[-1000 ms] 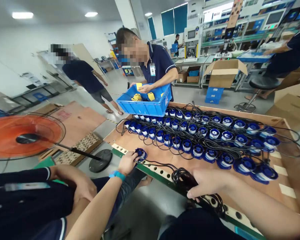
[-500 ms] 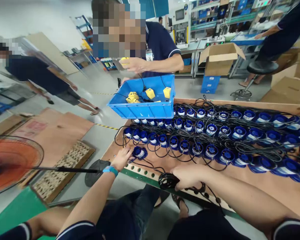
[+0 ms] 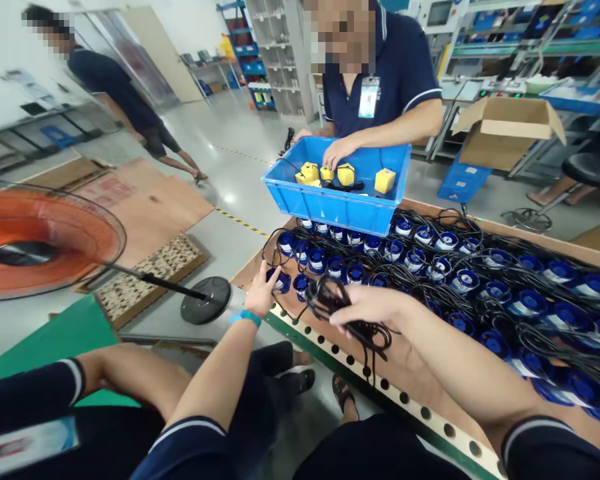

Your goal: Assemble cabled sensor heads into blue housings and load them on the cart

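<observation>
My left hand [image 3: 263, 293] rests, fingers spread, on the round blue-and-white spool [image 3: 281, 280] at the wooden desk's [image 3: 410, 363] near corner. Right hand [image 3: 367, 308] clenches its coiled black cable [image 3: 330, 300] beside it. Best lay the coil flat, clear of neighbouring wires.

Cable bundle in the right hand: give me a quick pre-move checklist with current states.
1. Right hand has the black cable bundle gripped: ok, fingers closed around the coil.
2. Loose loops clear of the board: not ok, strands hang below the hand over the perforated edge strip.
3. Left hand steadies the blue spool at the near corner: ok, fingers rest on it.
4. Cable between spool and bundle free of neighbouring spools: cannot tell, wires overlap there.
5. Space beside the corner spool: not ok, the rows of blue spools sit close, tangled in cable.
6. Co-worker's hand out of the way: ok, it is inside the blue bin.
</observation>
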`<state>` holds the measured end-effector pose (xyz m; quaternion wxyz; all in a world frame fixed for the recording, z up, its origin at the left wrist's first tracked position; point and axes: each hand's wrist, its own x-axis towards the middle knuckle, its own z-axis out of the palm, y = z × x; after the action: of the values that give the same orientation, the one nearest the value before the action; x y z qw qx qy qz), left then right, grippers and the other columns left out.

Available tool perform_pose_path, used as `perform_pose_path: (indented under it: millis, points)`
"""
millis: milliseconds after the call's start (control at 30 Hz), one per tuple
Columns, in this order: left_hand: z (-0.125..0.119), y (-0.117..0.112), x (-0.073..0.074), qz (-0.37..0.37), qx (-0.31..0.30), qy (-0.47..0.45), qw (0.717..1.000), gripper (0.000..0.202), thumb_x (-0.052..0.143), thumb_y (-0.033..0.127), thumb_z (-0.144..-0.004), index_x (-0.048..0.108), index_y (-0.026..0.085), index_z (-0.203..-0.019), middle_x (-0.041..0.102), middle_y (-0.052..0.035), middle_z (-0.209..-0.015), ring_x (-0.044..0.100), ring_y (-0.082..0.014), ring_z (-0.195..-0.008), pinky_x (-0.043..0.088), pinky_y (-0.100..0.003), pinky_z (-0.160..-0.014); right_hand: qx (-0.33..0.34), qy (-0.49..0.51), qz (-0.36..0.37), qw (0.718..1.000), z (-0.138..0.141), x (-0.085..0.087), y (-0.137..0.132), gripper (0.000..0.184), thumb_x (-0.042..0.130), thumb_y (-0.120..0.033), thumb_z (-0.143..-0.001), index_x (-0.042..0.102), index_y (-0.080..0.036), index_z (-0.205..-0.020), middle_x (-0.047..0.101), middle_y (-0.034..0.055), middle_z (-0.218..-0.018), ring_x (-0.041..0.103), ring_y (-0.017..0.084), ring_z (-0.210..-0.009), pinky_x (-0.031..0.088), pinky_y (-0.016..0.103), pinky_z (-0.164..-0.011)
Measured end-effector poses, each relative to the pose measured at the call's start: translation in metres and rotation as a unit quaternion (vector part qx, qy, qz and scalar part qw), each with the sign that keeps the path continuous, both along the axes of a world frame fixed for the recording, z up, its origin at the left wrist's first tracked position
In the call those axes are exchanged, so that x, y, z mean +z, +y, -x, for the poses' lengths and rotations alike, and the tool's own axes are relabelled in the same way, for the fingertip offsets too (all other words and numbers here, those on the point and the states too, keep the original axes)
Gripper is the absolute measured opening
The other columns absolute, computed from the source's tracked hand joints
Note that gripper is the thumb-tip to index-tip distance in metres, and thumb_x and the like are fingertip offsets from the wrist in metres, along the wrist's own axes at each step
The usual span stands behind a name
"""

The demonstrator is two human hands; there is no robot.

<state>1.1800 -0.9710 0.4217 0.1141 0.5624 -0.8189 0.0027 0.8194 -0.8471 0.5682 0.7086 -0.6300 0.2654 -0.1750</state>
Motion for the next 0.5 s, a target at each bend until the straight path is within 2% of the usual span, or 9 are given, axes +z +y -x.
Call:
perform_pose_path:
  millis: [67, 167, 267, 333, 367, 433, 500]
  points:
    - [0.020, 0.025, -0.008, 0.036, 0.072, 0.090, 0.993, 0.098, 0.074, 0.020, -0.077, 0.022, 0.017, -0.160, -0.008, -0.0245, -0.168, 0.020, -0.0469, -0.152, 0.037, -0.058, -0.118, -0.048, -0.041, -0.011, 0.998, -0.002, 0.010, -0.022, 0.037, 0.075, -0.047, -0.083, 0.056, -0.015, -0.088, 0.067, 0.0016, -0.075, 0.066, 0.016, -0.063, 0.057, 0.029, -0.061]
    - [0.067, 0.060, -0.028, 0.084, 0.155, 0.233, 0.956, 0.139, 0.093, 0.038, -0.061, 0.001, 0.013, -0.161, -0.017, -0.0305, -0.164, 0.005, -0.0488, -0.154, 0.030, -0.059, -0.122, -0.111, -0.059, 0.019, 0.992, -0.005, 0.021, -0.045, 0.037, 0.077, -0.044, -0.082, 0.056, -0.015, -0.088, 0.068, 0.0022, -0.072, 0.065, 0.016, -0.060, 0.055, 0.026, -0.054]
    - [0.118, 0.073, -0.043, 0.108, 0.208, 0.312, 0.921, 0.150, 0.095, 0.048, -0.055, -0.005, 0.015, -0.160, -0.019, -0.0305, -0.163, -0.004, -0.0485, -0.154, 0.024, -0.061, -0.124, -0.161, -0.029, 0.050, 0.985, -0.011, 0.027, -0.056, 0.031, 0.077, -0.038, -0.081, 0.056, -0.015, -0.088, 0.068, 0.0022, -0.070, 0.064, 0.015, -0.057, 0.053, 0.025, -0.050]
    - [0.139, 0.069, -0.045, 0.128, 0.236, 0.331, 0.905, 0.143, 0.094, 0.049, -0.058, 0.000, 0.014, -0.160, -0.020, -0.0304, -0.163, -0.007, -0.0495, -0.154, 0.019, -0.064, -0.125, -0.164, -0.009, 0.074, 0.984, -0.015, 0.030, -0.057, 0.027, 0.075, -0.034, -0.081, 0.058, -0.015, -0.089, 0.069, 0.0030, -0.073, 0.065, 0.016, -0.060, 0.054, 0.025, -0.051]
    - [0.144, 0.065, -0.044, 0.136, 0.242, 0.334, 0.901, 0.133, 0.092, 0.048, -0.062, 0.008, 0.013, -0.159, -0.021, -0.0294, -0.163, -0.006, -0.0495, -0.154, 0.017, -0.065, -0.125, -0.153, 0.002, 0.090, 0.984, -0.017, 0.031, -0.057, 0.025, 0.073, -0.033, -0.082, 0.060, -0.014, -0.090, 0.070, 0.0035, -0.076, 0.065, 0.016, -0.062, 0.055, 0.026, -0.052]
    - [0.142, 0.056, -0.039, 0.137, 0.231, 0.339, 0.902, 0.101, 0.085, 0.045, -0.074, 0.030, 0.013, -0.152, -0.019, -0.0260, -0.165, -0.002, -0.0482, -0.155, 0.016, -0.064, -0.126, -0.110, 0.030, 0.121, 0.986, -0.020, 0.034, -0.056, 0.023, 0.072, -0.031, -0.081, 0.063, -0.013, -0.094, 0.071, 0.0039, -0.082, 0.066, 0.016, -0.067, 0.055, 0.025, -0.057]
    - [0.126, 0.047, -0.034, 0.125, 0.201, 0.345, 0.908, 0.070, 0.075, 0.040, -0.084, 0.047, 0.010, -0.140, -0.015, -0.0220, -0.167, 0.004, -0.0464, -0.155, 0.019, -0.058, -0.127, -0.059, 0.064, 0.151, 0.985, -0.025, 0.037, -0.055, 0.023, 0.072, -0.028, -0.080, 0.065, -0.012, -0.096, 0.072, 0.0026, -0.085, 0.066, 0.014, -0.069, 0.054, 0.024, -0.061]
